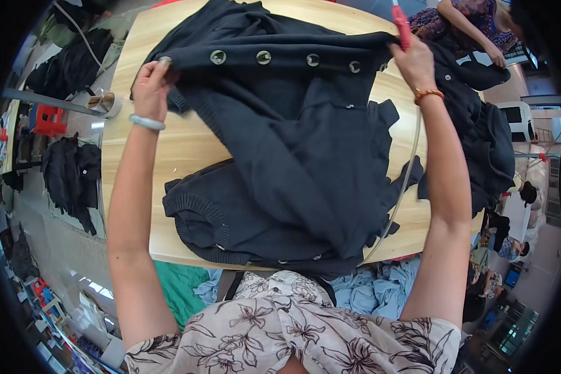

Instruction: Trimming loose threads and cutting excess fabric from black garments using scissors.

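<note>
You had two hands, well apart: left hand (151,87) at 10 o'clock pinched the cardigan (330,156); right hand (416,62) between 1 and 2 gripped one pink tool (401,26), band end at its fingers. One dark cardigan lay mid-table, band lifted toward 12, four clear buttons (263,57), maybe a fifth by your left thumb. One pale hose (407,179) ran toward 4, beside and over the cardigan's edge. One dark pile (480,134) crowded 2–3; one person (480,28) sat beyond at 2. Green cloth (176,293) hung at 7, blue cloth (380,290) at 5. Table (190,143) was wood-grained; speckled floor (56,255), red stool (47,121) toward 9–10.
</note>
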Tool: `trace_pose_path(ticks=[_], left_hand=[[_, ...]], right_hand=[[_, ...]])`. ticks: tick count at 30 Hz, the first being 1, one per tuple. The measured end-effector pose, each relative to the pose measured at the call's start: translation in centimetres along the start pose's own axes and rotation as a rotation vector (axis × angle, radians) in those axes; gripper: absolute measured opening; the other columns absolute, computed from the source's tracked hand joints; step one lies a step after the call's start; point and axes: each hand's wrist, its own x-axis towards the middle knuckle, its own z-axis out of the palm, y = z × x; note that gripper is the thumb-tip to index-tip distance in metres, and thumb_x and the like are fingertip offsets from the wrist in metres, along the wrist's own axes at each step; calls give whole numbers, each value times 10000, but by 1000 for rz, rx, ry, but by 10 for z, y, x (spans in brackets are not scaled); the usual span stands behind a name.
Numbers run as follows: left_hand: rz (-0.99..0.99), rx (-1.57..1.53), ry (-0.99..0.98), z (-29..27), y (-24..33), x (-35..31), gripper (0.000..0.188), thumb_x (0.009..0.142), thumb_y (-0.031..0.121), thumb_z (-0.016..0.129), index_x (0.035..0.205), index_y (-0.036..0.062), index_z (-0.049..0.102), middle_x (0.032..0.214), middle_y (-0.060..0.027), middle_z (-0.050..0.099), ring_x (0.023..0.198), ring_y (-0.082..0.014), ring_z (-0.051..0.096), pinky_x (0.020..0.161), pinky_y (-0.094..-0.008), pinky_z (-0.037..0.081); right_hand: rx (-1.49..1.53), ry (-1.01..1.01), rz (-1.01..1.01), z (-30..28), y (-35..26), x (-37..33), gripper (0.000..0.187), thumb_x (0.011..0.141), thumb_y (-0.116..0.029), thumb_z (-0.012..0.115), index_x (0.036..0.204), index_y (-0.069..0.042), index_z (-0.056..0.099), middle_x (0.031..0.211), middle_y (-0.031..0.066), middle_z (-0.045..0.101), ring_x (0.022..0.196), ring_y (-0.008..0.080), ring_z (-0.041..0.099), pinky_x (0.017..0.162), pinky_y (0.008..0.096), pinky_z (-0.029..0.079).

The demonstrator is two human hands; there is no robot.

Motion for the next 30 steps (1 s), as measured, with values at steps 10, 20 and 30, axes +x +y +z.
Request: trace_pose_path(ticks=[10,20,30], left_hand=[[-341,773,-376,12,-81,-163,313,824,153,735,1072,-3,623,981,-74,667,886,-155,609,821,-294,499],[543,1092,-690,63,-75,-232,414,655,31,720,1057,49,620,1192,-181,565,1122,-369,549,975,-484,414],[-422,443,-655,62,-53,-172,98,902,99,547,962,26,575,795,34,538,751,-45,462,679,-221,407]], right_hand=[[395,-701,247,-57,-36,-179,375,790,-304,776,997,-15,654,695,112,659,720,207,664,711,330,513],[132,-675,281,-82,-16,-357,571,669,-127,779,1165,-3,525,1060,218,601,902,416,619,752,461,517],[-128,-345,206,-39,40,-141,398,783,-309,769,964,-6,585,851,236,666,832,417,653,733,475,522]])
